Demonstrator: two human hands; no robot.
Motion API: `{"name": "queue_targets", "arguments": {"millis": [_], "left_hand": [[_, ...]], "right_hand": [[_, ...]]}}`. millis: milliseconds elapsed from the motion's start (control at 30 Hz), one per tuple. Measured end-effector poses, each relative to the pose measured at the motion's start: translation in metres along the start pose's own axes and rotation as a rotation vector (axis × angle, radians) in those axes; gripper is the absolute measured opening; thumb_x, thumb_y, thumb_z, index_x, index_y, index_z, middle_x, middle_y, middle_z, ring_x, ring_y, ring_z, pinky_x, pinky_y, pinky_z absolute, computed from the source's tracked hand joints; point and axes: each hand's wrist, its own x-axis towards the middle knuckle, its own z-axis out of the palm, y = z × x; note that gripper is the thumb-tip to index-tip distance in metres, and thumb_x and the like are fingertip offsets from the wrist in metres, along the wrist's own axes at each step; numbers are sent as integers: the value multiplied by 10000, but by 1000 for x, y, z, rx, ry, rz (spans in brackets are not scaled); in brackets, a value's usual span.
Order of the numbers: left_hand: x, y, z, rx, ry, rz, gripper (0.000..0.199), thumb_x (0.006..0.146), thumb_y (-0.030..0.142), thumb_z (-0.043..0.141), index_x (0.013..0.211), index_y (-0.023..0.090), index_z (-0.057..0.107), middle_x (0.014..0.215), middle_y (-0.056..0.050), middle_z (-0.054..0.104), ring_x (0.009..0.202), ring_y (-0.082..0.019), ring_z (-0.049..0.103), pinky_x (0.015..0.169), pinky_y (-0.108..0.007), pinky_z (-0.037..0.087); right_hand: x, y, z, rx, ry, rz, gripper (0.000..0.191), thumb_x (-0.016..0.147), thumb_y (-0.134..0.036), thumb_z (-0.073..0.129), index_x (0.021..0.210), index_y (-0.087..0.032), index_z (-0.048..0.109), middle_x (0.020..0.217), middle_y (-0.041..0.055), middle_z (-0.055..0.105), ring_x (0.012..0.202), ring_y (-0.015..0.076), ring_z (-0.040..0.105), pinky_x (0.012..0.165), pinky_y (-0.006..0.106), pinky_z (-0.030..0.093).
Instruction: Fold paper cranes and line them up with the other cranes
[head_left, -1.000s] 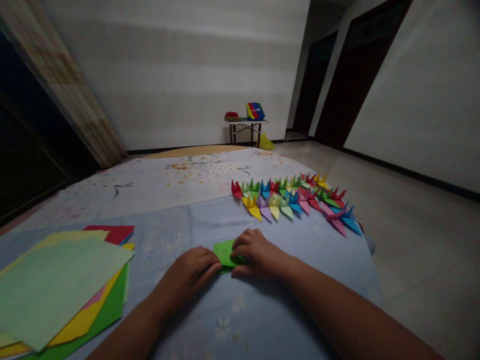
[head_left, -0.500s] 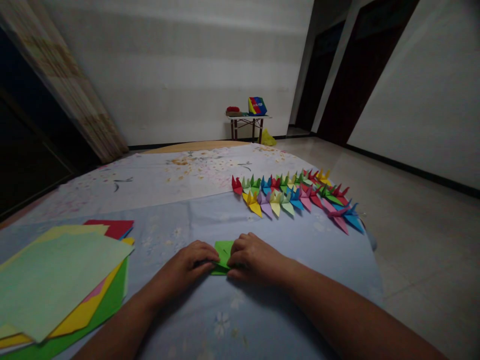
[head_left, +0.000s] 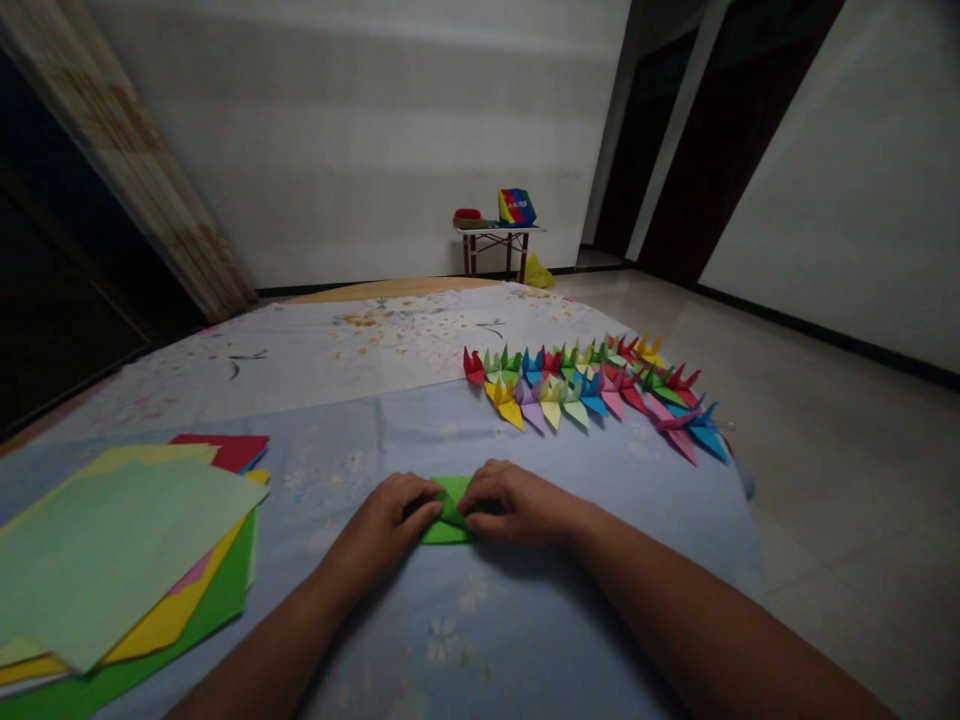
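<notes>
A folded piece of green origami paper (head_left: 448,534) lies on the blue cloth in front of me, with a raised flap across its middle. My left hand (head_left: 397,510) pinches the flap at its left side, thumb below and fingers above. On the right side my right hand (head_left: 510,505) grips the same flap between thumb and curled fingers. Both hands partly cover the paper, so its outer ends are hidden. Beyond my right hand stand rows of folded paper cranes (head_left: 551,395) in many colours.
A stack of coloured paper sheets (head_left: 127,560) lies at the left, pale green on top. The round table carries a flowered tablecloth (head_left: 405,340). Against the far wall stands a small table (head_left: 499,232) with a colourful bag (head_left: 517,207). A curtain (head_left: 142,160) hangs at left.
My left hand has shifted slightly right and its thumb now lies further onto the paper. My right hand has moved slightly; more of the green paper's lower part shows.
</notes>
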Motion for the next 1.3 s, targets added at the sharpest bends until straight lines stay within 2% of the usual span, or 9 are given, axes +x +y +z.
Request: {"name": "queue_targets", "arguments": {"millis": [100, 167, 267, 333, 600, 833, 1033, 1300], "left_hand": [[-1, 4, 1, 52, 29, -18, 180, 801, 288, 542, 930, 203, 635, 833, -26, 623, 814, -187, 565, 773, -324, 420], [-1, 6, 1, 88, 41, -14, 165, 799, 291, 542, 906, 211, 638, 828, -24, 628, 814, -191, 565, 775, -332, 412], [-2, 8, 2, 101, 40, -2, 140, 806, 285, 527, 847, 219, 643, 823, -19, 630, 811, -187, 569, 770, -324, 412], [-2, 8, 2, 81, 36, 7, 140, 813, 272, 514, 831, 219, 643, 812, -15, 626, 797, -178, 574, 758, -308, 421], [2, 16, -3, -44, 104, 80, 146, 828, 235, 494, 874, 215, 631, 837, -13, 622, 800, -163, 588, 744, -294, 457], [-1, 18, -8, -9, 71, 56, 134, 830, 234, 486, 838, 206, 617, 824, -12, 630, 772, -163, 593, 727, -296, 464], [-2, 20, -13, -81, 62, 153, 127, 837, 224, 471, 873, 214, 593, 879, -13, 635, 837, -162, 591, 775, -298, 457], [0, 5, -6, -63, 25, 76, 156, 857, 249, 450, 929, 220, 585, 903, -22, 634, 851, -170, 587, 786, -313, 457]], "right_hand": [[1, 6, 1, 21, 73, 14, 203, 810, -250, 543, 975, -184, 641, 873, 33, 647, 864, 148, 543, 815, 276, 382], [2, 9, 1, -26, 117, 34, 213, 820, -245, 532, 1001, -194, 632, 976, 45, 643, 962, 169, 514, 864, 314, 355], [1, 9, 0, -123, 86, 61, 241, 816, -246, 541, 1042, -219, 619, 1123, 59, 597, 1072, 204, 454, 893, 370, 314], [1, 6, -2, -169, 43, 67, 251, 813, -256, 547, 1053, -228, 615, 1147, 65, 584, 1077, 213, 448, 887, 384, 299], [-4, -7, -10, -248, 25, 96, 212, 815, -288, 555, 1005, -242, 637, 987, 49, 638, 987, 214, 453, 850, 391, 250], [-1, 0, 0, -221, 87, 119, 182, 815, -320, 565, 960, -227, 622, 1077, 54, 581, 1032, 215, 418, 858, 382, 268], [-1, 5, 1, -171, 117, 155, 160, 814, -315, 563, 929, -206, 583, 1023, 42, 585, 1019, 204, 431, 861, 374, 271], [0, 3, 2, -193, 129, 241, 189, 769, -289, 615, 933, -201, 579, 968, 52, 556, 992, 208, 433, 848, 365, 263]]}}
